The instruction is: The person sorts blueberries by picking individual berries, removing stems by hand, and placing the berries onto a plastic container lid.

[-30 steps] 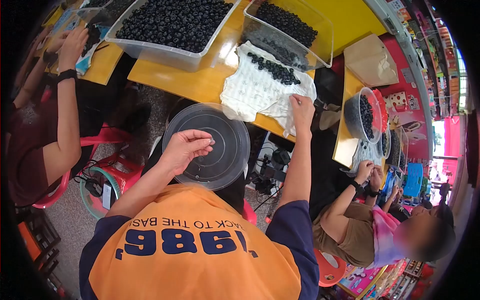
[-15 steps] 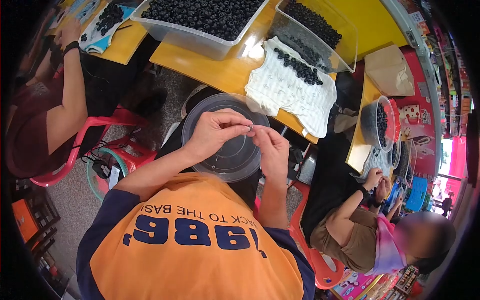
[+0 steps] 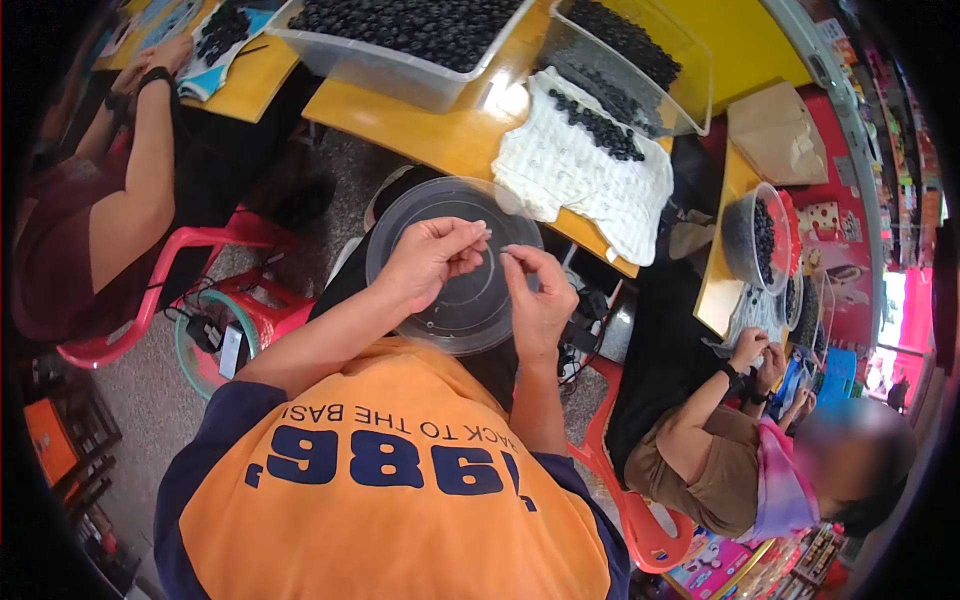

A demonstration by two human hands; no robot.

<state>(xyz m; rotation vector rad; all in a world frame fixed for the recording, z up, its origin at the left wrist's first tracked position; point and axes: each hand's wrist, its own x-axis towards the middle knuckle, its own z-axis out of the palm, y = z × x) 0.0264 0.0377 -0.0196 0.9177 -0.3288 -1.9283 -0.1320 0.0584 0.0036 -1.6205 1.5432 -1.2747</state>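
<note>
Above a clear round tub on my lap, my left hand pinches something small and pale between thumb and fingertips, too small to name. A short gap to its right, my right hand is closed in a pinch; whatever its fingertips hold is tiny and cannot be made out. Beyond the hands, a white cloth hangs over the table's front edge, with a strip of dark round beads along its far part.
Two clear bins of dark beads stand on the yellow table. At the left sits a co-worker; at the right, another person works near a round tub. Red stools flank me.
From the cloth, my right hand came back to meet my left hand over the tub. Since then the two have moved slightly apart. The view has shifted.
</note>
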